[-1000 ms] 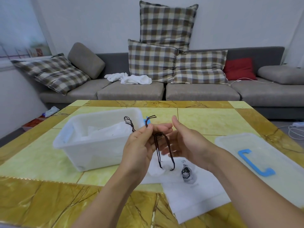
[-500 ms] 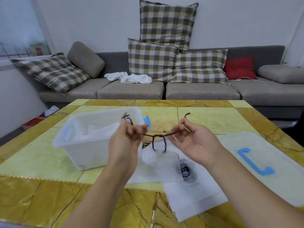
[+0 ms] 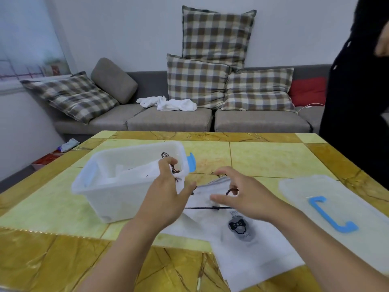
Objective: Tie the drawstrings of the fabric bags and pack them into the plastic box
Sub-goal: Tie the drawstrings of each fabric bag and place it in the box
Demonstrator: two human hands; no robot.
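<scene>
Now the white fabric bag [image 3: 248, 245] lay flat on the table [image 3: 273, 161] just in front of me, its dark drawstring [image 3: 207, 207] stretched in a line across its mouth with what looked like a small knot in the middle. My left hand [image 3: 168, 197] hovered with loosely spread fingers by the near wall of the plastic box [image 3: 105, 186], holding nothing I could make out; my right hand [image 3: 242, 194] curled half-open above the cord, apparently gripping nothing. To pack neatly, I judged I should check the knot, then lift the bag by both top corners. The lid [image 3: 336, 199] lay to the right.
</scene>
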